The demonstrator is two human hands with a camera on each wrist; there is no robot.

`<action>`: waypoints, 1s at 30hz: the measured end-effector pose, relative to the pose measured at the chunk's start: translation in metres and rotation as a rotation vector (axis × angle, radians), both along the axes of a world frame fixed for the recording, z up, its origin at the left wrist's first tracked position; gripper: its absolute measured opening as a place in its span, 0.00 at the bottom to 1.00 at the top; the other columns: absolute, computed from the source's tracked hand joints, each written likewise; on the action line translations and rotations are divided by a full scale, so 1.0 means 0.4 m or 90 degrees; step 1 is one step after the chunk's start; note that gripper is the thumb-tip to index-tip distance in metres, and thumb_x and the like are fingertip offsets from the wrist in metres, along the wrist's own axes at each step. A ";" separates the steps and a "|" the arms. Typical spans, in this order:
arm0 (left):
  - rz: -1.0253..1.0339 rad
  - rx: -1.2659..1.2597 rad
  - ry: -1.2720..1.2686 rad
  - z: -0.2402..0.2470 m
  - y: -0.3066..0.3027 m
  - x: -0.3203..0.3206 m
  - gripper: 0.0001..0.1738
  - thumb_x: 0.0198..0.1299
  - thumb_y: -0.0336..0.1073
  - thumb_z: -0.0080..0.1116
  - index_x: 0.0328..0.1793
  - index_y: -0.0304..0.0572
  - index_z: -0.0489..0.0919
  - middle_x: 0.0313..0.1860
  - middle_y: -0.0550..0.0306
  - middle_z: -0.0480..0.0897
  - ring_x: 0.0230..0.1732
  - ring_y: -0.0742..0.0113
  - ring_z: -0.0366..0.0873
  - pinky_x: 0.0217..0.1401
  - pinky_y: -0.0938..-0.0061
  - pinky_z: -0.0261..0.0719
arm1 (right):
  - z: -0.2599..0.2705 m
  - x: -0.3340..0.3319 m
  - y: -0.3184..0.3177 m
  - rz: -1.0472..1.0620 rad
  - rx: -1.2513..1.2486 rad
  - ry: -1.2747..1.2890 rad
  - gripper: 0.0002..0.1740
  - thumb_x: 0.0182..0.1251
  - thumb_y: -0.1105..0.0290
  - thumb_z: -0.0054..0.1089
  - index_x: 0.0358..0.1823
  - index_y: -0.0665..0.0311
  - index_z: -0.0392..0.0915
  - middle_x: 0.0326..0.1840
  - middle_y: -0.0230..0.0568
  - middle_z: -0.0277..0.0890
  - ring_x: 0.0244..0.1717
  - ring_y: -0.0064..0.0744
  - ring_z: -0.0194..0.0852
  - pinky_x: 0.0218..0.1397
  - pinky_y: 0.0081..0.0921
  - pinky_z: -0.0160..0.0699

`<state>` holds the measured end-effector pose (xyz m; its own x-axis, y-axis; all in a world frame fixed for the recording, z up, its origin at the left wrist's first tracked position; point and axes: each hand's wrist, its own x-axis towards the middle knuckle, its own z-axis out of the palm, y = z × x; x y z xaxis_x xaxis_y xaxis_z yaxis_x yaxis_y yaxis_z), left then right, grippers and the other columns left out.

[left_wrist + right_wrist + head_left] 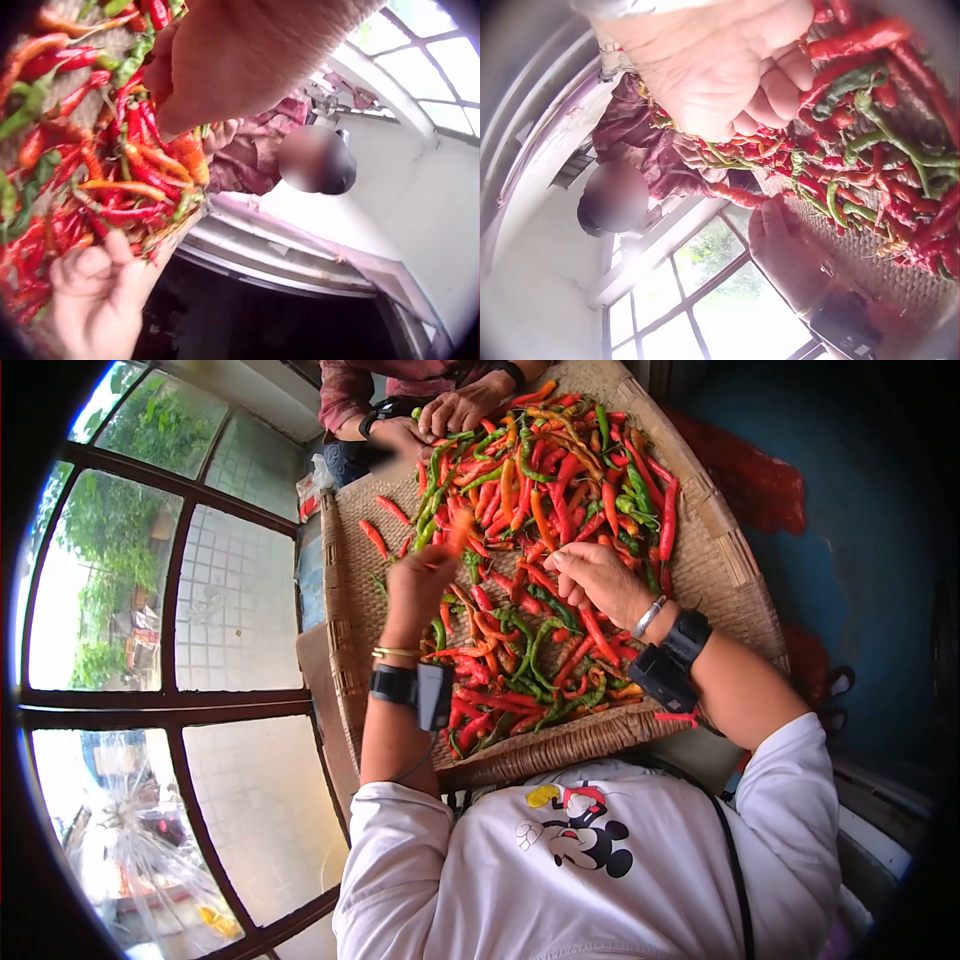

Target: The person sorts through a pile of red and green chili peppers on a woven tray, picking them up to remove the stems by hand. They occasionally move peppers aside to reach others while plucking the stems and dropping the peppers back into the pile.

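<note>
My left hand [415, 595] is raised over the left part of a woven tray [345, 650]. Between its thumb and fingertips it pinches an orange-red chili pepper [739, 196], blurred in the head view. To the right, my right hand [605, 585] hovers above the heaped chili peppers [560, 470], its fingers loosely curled. Nothing shows between those fingers in the left wrist view, where the right hand [97, 300] appears low at the left. Red, orange and green chilies [520, 660] lie close below both hands.
Across the tray, another person's hands [455, 410] work at the far edge of the heap. Paned windows [180, 590] stand along the left. A red cloth-like sheet [750, 475] lies on the blue floor [840, 570] to the right. The tray's near rim [570, 745] is close to my body.
</note>
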<state>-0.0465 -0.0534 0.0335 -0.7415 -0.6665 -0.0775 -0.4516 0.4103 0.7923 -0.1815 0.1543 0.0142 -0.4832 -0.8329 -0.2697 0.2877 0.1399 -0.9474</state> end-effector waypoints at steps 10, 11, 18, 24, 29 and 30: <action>-0.074 -0.066 0.131 -0.118 -0.004 -0.009 0.14 0.50 0.26 0.59 0.46 0.36 0.77 0.29 0.58 0.79 0.33 0.71 0.77 0.34 0.79 0.75 | -0.021 0.009 -0.009 0.031 0.045 0.046 0.11 0.66 0.64 0.46 0.36 0.64 0.74 0.20 0.26 0.69 0.19 0.12 0.64 0.20 0.10 0.63; -0.140 -0.176 0.143 -0.121 0.031 -0.026 0.14 0.49 0.26 0.60 0.44 0.36 0.77 0.31 0.56 0.79 0.31 0.69 0.77 0.34 0.78 0.75 | -0.019 0.010 -0.008 0.028 0.052 0.049 0.11 0.66 0.64 0.46 0.36 0.64 0.74 0.20 0.26 0.69 0.18 0.12 0.64 0.20 0.10 0.63; -0.216 -0.297 0.101 -0.099 0.139 -0.130 0.20 0.47 0.33 0.59 0.49 0.40 0.73 0.49 0.48 0.74 0.42 0.49 0.76 0.41 0.64 0.76 | -0.024 0.007 -0.010 0.007 0.059 0.050 0.12 0.65 0.65 0.47 0.33 0.66 0.73 0.19 0.28 0.68 0.18 0.16 0.63 0.21 0.14 0.64; -0.163 -0.511 -0.023 -0.108 0.126 -0.170 0.15 0.48 0.35 0.54 0.45 0.47 0.74 0.39 0.51 0.72 0.36 0.53 0.76 0.31 0.64 0.76 | -0.021 0.015 -0.010 0.047 0.043 0.064 0.11 0.64 0.66 0.47 0.36 0.67 0.74 0.20 0.28 0.68 0.18 0.14 0.64 0.21 0.12 0.65; -0.123 -0.538 -0.152 -0.103 0.130 -0.198 0.11 0.48 0.34 0.53 0.40 0.47 0.74 0.40 0.49 0.71 0.36 0.54 0.76 0.30 0.63 0.76 | -0.017 0.023 -0.014 0.058 0.034 0.084 0.11 0.63 0.66 0.48 0.33 0.67 0.74 0.18 0.29 0.68 0.17 0.16 0.65 0.21 0.16 0.66; -0.125 -0.521 -0.176 -0.104 0.130 -0.200 0.10 0.48 0.35 0.53 0.38 0.47 0.74 0.40 0.49 0.71 0.36 0.53 0.76 0.30 0.63 0.76 | -0.016 0.024 -0.014 0.058 0.030 0.103 0.11 0.63 0.66 0.48 0.33 0.67 0.74 0.18 0.29 0.69 0.17 0.16 0.65 0.21 0.16 0.66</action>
